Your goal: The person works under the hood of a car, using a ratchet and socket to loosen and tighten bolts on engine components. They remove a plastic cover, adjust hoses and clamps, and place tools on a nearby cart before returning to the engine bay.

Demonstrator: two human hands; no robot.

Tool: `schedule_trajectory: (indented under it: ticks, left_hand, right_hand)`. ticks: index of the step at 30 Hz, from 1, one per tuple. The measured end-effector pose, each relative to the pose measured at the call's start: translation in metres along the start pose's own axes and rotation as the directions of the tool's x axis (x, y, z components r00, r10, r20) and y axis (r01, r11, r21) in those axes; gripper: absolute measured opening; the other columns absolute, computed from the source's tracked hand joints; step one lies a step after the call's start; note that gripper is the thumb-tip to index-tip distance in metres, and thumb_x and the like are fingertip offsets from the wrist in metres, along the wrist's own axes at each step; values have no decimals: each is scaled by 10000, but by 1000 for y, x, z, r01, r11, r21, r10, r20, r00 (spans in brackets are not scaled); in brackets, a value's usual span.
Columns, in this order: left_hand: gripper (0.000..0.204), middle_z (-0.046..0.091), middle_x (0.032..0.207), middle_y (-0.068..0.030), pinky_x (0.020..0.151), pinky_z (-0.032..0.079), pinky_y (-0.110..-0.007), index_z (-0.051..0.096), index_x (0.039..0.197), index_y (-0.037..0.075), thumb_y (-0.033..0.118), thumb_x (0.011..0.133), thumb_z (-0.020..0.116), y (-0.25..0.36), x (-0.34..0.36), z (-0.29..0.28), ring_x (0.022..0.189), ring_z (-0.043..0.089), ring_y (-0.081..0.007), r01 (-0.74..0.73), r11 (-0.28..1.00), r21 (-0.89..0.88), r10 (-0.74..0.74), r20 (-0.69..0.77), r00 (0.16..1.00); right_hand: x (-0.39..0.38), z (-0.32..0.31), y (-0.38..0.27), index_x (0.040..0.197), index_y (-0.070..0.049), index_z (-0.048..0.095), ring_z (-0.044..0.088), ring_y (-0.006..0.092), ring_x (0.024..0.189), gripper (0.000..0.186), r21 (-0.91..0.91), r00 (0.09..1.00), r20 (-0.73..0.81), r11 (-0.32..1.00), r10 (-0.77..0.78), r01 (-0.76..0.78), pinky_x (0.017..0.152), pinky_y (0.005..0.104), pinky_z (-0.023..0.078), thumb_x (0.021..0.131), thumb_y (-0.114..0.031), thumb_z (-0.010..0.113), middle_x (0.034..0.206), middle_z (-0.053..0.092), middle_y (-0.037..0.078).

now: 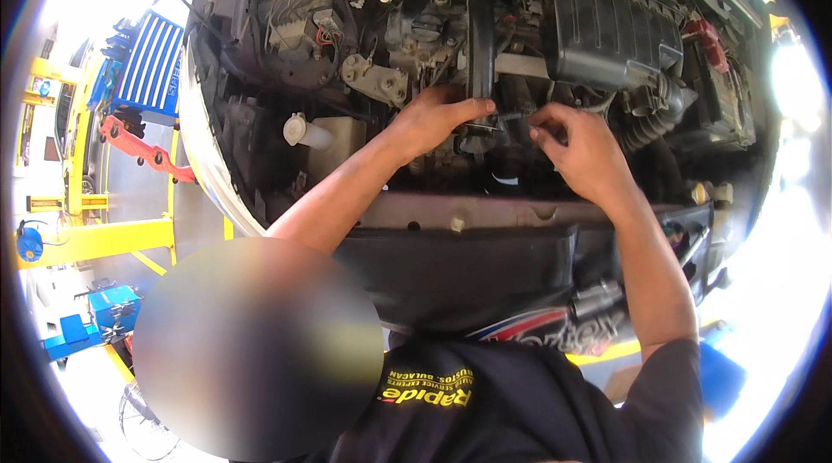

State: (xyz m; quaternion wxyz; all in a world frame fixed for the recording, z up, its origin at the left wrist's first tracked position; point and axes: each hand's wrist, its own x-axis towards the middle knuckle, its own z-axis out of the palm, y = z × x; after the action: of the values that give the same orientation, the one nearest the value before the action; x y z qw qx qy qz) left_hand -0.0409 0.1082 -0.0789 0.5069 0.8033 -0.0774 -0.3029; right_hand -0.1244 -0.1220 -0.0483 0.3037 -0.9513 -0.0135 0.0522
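Workshop bay in hard daylight. A blue tool cabinet (152, 60) and a yellow lift arm (95, 238) stand well off to the left of both hands. The car's engine bay (347, 47) is open, and it fills the upper view.

- White reservoir cap (299, 129): left of the left hand and apart from it.
- Left hand (433, 120): reaching in at the foot of the upright black duct (479, 38), fingers curled down, thumb stretched toward the right hand. Fingertips are hidden, so I cannot tell whether its grip closes on anything.
- Thin metal tool (510, 117): lies level between the two hands. One end sits by the left thumb and the other is in the right hand's grip.
- Right hand (579, 149): thumb and forefinger pressed together, pinching the tool's end. The other fingers are folded.
- Ribbed black intake cover (607, 29): above the right grip. The corrugated hose (650, 107) is just to its right, and the red terminal cap (711, 42) is farther right.

Judgement: the step in hand looks like working a small fastener or clip at the duct's base, with the left hand steadying. The next move calls for a level tool and a firm pinch, because the space is cramped and a dropped part would be hard to find.
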Motion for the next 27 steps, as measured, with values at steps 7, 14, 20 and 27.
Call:
schedule_trajectory:
  ticks: [7,14,20,27]
  left_hand:
    - [772,720,1103,-218,952,479,-363,694,1153,-107,603,852,696,9,4,-4,1060,661,-277,32,993,111,-30,-18,999]
    - [909,685,1192,-308,1005,475,-406,663,1218,-125,695,825,670,2,6,-2,1135,661,-347,-15,989,144,25,-64,998]
    - [730,707,1176,-257,984,496,-485,732,1142,4,677,942,532,41,40,-50,1141,655,-428,-82,849,523,295,-338,894]
    - [714,610,1380,-216,1119,424,-463,563,1454,204,576,863,708,76,160,-120,1343,509,-415,-26,783,621,418,-495,762]
  right_hand:
    - [-15,-21,-2,1036,-59,705,668,380,962,239,56,999,-12,997,-51,52,875,462,508,931,-271,672,998,718,175]
    - [-77,-67,-17,1052,-38,713,686,324,840,241,90,998,-60,996,14,-8,791,395,532,925,-241,684,990,734,153]
    - [-144,-97,-7,1073,-25,713,699,274,832,216,203,974,-180,974,138,-101,764,349,537,902,-156,713,961,744,136]
    - [-200,-98,8,1088,-24,708,696,280,808,216,270,943,-272,956,192,-117,745,342,532,896,-125,714,963,742,143]
